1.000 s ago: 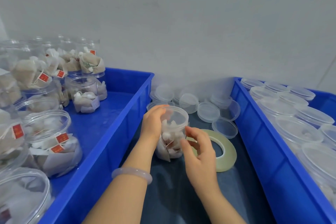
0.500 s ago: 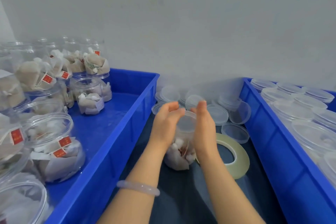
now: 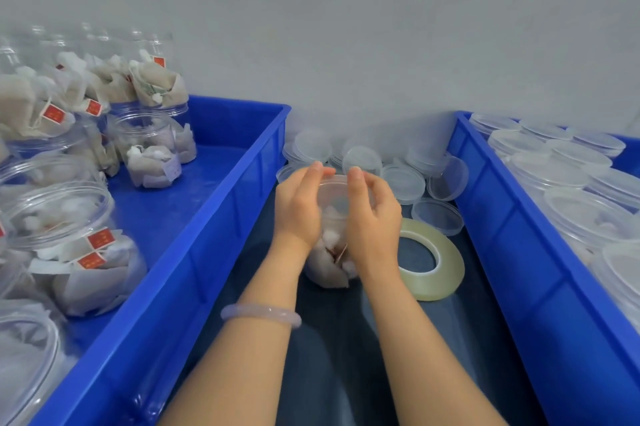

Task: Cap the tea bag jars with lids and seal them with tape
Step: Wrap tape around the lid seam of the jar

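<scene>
Gripping the clear round plastic lid (image 3: pixel 333 187) from both sides, the left hand (image 3: pixel 298 209) and right hand (image 3: pixel 374 221) have fingers curled onto its rim. The lid sits on the clear plastic tea bag jar (image 3: pixel 330 252) at frame centre, upright on the dark counter (image 3: pixel 346 356). The translucent tape roll (image 3: pixel 433 263) lies flat just right of the jar.

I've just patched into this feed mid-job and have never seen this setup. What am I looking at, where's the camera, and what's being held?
There is no machine here. These are a person's two bare hands, filmed by a camera worn on their head and looking down. The left hand and right hand grip a clear jar of tea bags, with the fingers curled over its lid. Beside it lies a tape roll, and loose lids sit behind. The left crate holds open jars; the right crate holds capped jars.
</scene>
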A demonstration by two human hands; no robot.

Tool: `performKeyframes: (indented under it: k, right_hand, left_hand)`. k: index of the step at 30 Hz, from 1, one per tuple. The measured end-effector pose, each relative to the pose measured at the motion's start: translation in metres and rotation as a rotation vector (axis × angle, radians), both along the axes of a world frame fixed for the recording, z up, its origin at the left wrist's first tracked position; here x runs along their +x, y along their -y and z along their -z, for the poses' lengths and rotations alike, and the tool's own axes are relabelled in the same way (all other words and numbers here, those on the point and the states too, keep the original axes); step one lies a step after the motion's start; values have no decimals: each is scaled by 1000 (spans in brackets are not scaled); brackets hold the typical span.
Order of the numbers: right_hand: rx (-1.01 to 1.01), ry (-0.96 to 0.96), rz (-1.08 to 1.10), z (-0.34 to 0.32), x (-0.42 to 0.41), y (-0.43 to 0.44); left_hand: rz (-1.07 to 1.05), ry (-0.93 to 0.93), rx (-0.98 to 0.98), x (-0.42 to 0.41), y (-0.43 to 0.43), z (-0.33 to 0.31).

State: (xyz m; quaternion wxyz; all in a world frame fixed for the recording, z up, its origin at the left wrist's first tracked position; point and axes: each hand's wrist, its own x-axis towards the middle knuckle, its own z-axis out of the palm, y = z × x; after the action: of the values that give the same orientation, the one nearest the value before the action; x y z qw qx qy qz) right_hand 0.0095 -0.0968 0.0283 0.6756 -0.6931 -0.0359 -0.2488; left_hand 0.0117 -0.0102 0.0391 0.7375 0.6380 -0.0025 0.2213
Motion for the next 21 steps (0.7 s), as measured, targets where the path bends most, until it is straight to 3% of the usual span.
performKeyframes:
  k: [4,8,12,14,16,21]
  right_hand:
    - [193,-123,25,21,6,16]
    - [53,-50,53,12,3,22]
    - [95,-98,-235,-16,-3,13]
    - [0,-42,-148,-15,-8,4]
    - [43,15,-39,-13,-12,0]
    - [114,33,-55,-10,-14,1]
  left_hand:
    - [155,-59,-21,-1,-3,-1]
    - [54,-12,-20,-3,2,4]
    - [118,-27,-86,-5,2,4]
    - [156,-42,-119,-5,0,1]
    - [141,-71,-123,-4,0,0]
    - [154,-26,-146,-10,0,7]
